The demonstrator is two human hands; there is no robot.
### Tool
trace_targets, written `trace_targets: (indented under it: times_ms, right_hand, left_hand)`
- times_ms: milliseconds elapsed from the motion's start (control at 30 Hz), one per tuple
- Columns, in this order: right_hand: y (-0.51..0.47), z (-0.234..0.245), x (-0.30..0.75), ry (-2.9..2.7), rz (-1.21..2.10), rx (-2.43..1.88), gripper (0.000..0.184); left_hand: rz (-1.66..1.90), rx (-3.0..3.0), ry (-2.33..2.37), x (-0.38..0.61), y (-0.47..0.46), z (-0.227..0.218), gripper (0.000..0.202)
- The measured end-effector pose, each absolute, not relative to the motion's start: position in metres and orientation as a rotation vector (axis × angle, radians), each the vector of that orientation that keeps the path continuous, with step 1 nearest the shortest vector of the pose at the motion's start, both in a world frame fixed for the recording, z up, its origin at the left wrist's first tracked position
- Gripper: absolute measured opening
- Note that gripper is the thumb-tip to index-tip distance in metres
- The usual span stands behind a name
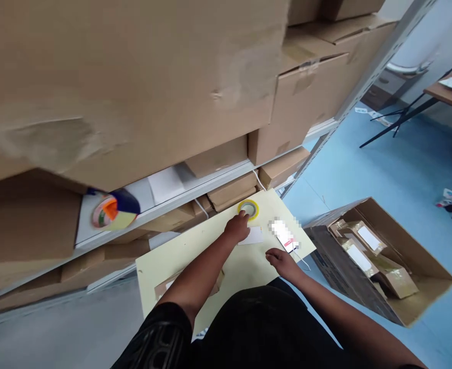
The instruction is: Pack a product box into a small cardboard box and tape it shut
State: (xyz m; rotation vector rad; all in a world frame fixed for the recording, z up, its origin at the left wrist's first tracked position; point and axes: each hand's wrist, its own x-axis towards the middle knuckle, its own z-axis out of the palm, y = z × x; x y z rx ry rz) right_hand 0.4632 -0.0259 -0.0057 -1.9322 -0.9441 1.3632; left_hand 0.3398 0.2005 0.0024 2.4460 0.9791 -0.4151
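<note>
On the pale yellow tabletop, my left hand (pixel 237 229) reaches to the near edge of a yellow-rimmed roll of tape (pixel 253 203), its fingers bent onto the ring. A small white paper (pixel 253 235) lies beside that hand. My right hand (pixel 283 262) is held over the table's near right side with its fingers curled together and nothing visible in them. Just beyond it lies a phone (pixel 283 234) with a lit, partly blurred screen and a white cable (pixel 302 260). My left forearm partly covers a small cardboard box (pixel 215 285).
To the right, an open carton (pixel 433 281) on the blue floor holds several taped, labelled parcels (pixel 368 238). A metal shelf (pixel 210 179) stacked with large cardboard boxes (pixel 152 77) runs behind the table (pixel 195 246). Another tape roll (pixel 102 212) sits on the shelf.
</note>
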Motion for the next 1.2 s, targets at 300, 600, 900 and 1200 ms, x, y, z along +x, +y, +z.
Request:
trace_targets:
  times_ms: [300,600,900,1200]
  right_hand:
    - [-0.052,-0.027,0.517,-0.909,1.371,-1.980,0.038]
    - [-0.032,-0.026,0.510,-0.971,1.441,-1.958,0.035]
    - [-0.019,-0.027,0.489,-1.127,1.529,-1.986,0.032]
    - [0.001,-0.023,0.450,-1.250,1.539,-1.960,0.031]
  left_hand:
    - [-0.635,2.408,1.009,0.381,0.233,-0.051,0.035]
    - [-0.528,2.349,1.029,0.374,0.225,-0.049,0.037]
    - [-0.407,2.353,1.022,0.302,0.215,-0.007,0.041]
    - [-0.654,2.407,0.806,0.314,0.179,-0.033,0.032]
